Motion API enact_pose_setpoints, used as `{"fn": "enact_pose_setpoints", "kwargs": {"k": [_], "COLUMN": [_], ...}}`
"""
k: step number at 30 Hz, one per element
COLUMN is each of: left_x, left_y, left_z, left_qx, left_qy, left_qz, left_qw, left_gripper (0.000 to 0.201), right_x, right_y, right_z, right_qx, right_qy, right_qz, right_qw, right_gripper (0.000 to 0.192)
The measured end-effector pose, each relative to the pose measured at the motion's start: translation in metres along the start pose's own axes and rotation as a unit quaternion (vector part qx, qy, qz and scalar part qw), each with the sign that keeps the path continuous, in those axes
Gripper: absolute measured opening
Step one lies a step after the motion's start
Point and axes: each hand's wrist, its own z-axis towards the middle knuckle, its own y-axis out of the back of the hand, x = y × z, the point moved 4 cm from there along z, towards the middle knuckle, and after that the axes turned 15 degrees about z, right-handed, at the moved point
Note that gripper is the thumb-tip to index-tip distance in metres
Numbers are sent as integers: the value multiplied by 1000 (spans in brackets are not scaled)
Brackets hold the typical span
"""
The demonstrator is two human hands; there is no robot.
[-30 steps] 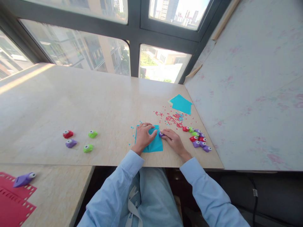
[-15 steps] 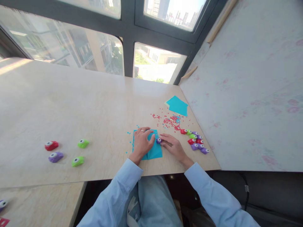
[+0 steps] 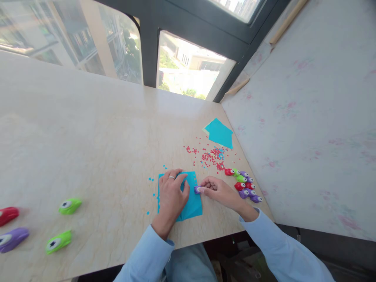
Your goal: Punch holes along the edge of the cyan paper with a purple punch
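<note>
At the near edge of the tabletop (image 3: 96, 129), toward its right end, I have my left hand (image 3: 172, 194) pressed flat, fingers spread, on a folded sheet of blue paper (image 3: 192, 201). My right hand (image 3: 219, 191) is curled around a small purple punch (image 3: 197, 190), thumb and fingers pinching it where it sits on the sheet's right edge. A row of small holes runs along that edge and along the sheet's left edge.

Just right of my right hand, near the tabletop's right edge, lies a cluster of punches (image 3: 243, 184) in red, green and purple, touching one another. Beyond them, farther from me, red paper dots (image 3: 210, 156) are scattered, a few blue ones among them, and beyond those, by the right edge, lies a blue paper cut-out (image 3: 219, 133) shaped like a house. A few blue dots (image 3: 151, 180) lie just left of the sheet.

At the tabletop's left edge, well apart from my hands, rest two green punches (image 3: 69, 205), a red one (image 3: 8, 215) and a purple one (image 3: 13, 239).
</note>
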Motion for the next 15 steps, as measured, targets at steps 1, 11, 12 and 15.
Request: {"fn": "enact_pose_setpoints", "kwargs": {"k": [1,11,12,15], "left_x": [0,0,0,0], "left_y": [0,0,0,1], "left_z": [0,0,1,1], "left_qx": [0,-7,-6,1], "left_qy": [1,-3,-2,2], "left_qz": [2,12,11,8], "left_qw": [1000,1000,1000,1000], "left_gripper": [15,14,15,16], "right_x": [0,1,2,2], "right_y": [0,-4,-3,-1], "right_z": [1,-1,0,3], "right_qx": [3,22,18,14], "right_qy": [-11,-83,-77,-54], "right_qz": [5,83,78,56], "right_qw": [1000,993,994,997], "right_gripper": [36,42,41,39]}}
